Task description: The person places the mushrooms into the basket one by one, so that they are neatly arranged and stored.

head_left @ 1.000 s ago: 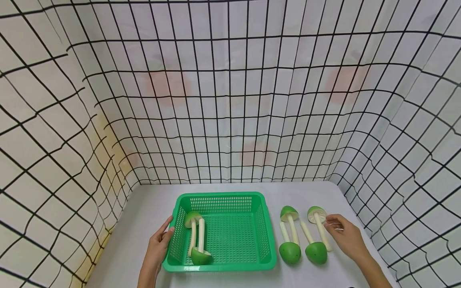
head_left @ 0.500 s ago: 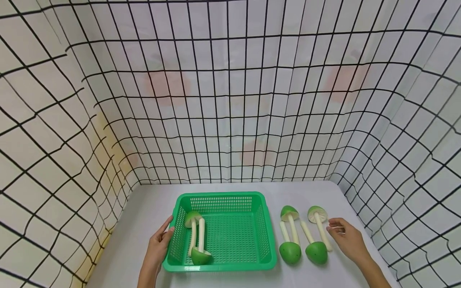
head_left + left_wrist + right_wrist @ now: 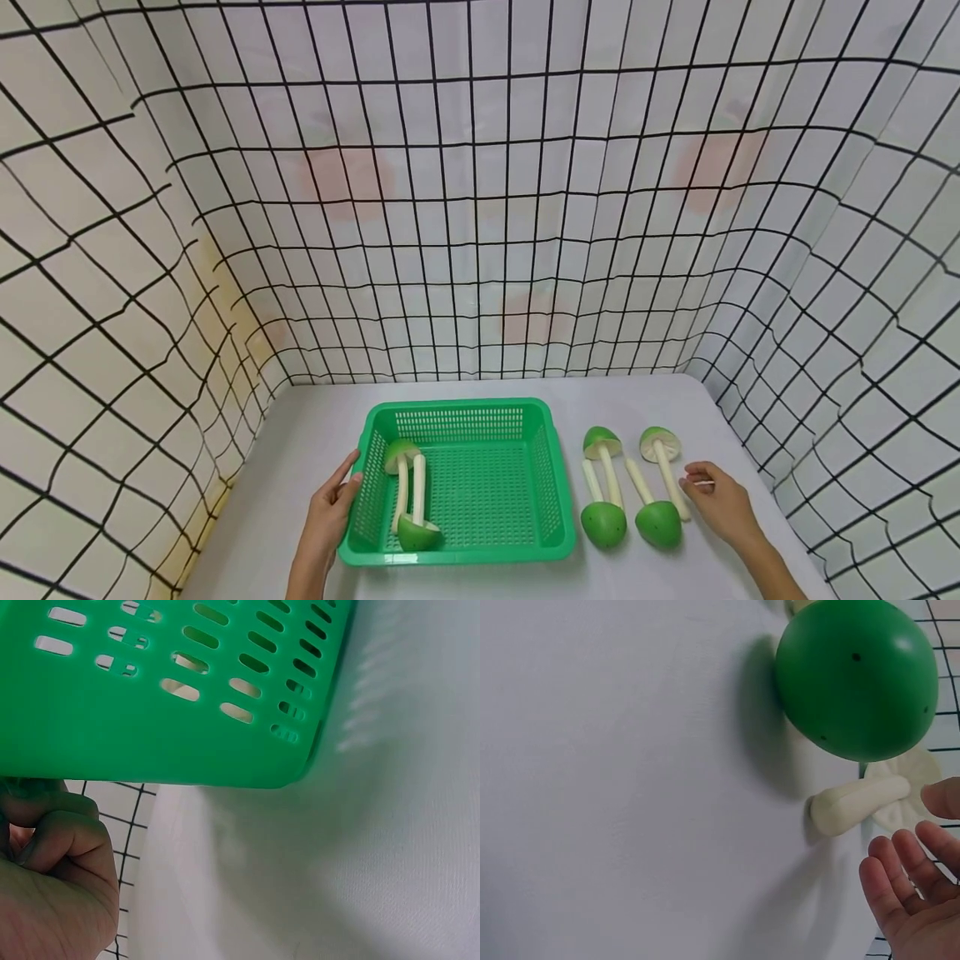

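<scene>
My left hand (image 3: 327, 508) grips the left rim of a green plastic basket (image 3: 558, 492), its fingers bent beneath the rim in the left wrist view. Inside, along the left wall, lie two toy mushrooms with green caps and pale stems, one mushroom (image 3: 420, 533) with its cap near me and the other mushroom (image 3: 402, 457) reversed. My right hand (image 3: 723, 504) hovers with loosely bent fingers, holding nothing, just right of a mushroom (image 3: 670, 479) whose cap points away. In the right wrist view that mushroom's stem (image 3: 855, 806) lies beside the fingers.
More mushrooms lie on the white table right of the basket: a near pair of green caps, one cap (image 3: 603, 525) and another cap (image 3: 658, 525), plus a far mushroom (image 3: 602, 443). Black netting (image 3: 480, 250) over pale cloth walls encloses the back and sides.
My right hand has drawn back slightly to the right and toward me, away from the far right mushroom. The left hand and basket stay in place.
</scene>
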{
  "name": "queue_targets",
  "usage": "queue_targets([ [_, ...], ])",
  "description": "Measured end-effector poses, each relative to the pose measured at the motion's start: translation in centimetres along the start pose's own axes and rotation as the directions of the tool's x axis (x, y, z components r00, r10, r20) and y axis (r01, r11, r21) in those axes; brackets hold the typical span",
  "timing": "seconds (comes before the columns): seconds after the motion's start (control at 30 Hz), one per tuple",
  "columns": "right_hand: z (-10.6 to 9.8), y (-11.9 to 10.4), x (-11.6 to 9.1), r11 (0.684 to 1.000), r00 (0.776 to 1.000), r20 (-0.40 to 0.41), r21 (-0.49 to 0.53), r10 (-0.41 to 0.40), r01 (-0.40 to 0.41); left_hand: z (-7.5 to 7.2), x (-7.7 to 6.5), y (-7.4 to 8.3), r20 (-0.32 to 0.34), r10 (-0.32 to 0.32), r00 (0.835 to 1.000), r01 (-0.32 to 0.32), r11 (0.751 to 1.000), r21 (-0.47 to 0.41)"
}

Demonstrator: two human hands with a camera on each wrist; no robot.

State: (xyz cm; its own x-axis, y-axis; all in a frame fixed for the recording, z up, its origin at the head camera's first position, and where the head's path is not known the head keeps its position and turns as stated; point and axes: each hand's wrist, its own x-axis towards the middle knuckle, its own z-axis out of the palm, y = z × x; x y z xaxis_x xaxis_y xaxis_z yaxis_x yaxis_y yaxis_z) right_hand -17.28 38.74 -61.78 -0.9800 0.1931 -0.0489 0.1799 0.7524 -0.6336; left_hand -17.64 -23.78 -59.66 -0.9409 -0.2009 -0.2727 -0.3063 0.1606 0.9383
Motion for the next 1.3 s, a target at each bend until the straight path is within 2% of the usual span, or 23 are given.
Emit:
queue_targets([
  [0.33, 1.5, 1.0, 0.3, 0.999, 1.0, 0.025, 0.033, -0.004, 0.003, -0.1, -0.3, 0.3, 0.006, 0.001, 1.0, -0.001, 1.0, 0.007],
  [0.77, 2.2, 1.3, 0.9, 0.999, 0.995, 0.097, 0.046, 0.013, -0.018, 0.1, -0.1, 0.3, -0.001, -0.006, 1.0, 0.006, 1.0, 0.008],
  [1.03, 2.0, 0.8, 0.6, 0.999, 0.997, 0.082, 0.032, -0.013, 0.01, 0.0, 0.0, 0.2, 0.002, 0.003, 1.0, -0.003, 1.0, 0.014],
  [1.3, 1.7, 0.4, 0.3, 1.0, 0.996, 0.085, 0.005, 0.025, -0.026, -0.1, 0.0, 0.1, 0.006, 0.0, 1.0, 0.0, 1.0, 0.03],
])
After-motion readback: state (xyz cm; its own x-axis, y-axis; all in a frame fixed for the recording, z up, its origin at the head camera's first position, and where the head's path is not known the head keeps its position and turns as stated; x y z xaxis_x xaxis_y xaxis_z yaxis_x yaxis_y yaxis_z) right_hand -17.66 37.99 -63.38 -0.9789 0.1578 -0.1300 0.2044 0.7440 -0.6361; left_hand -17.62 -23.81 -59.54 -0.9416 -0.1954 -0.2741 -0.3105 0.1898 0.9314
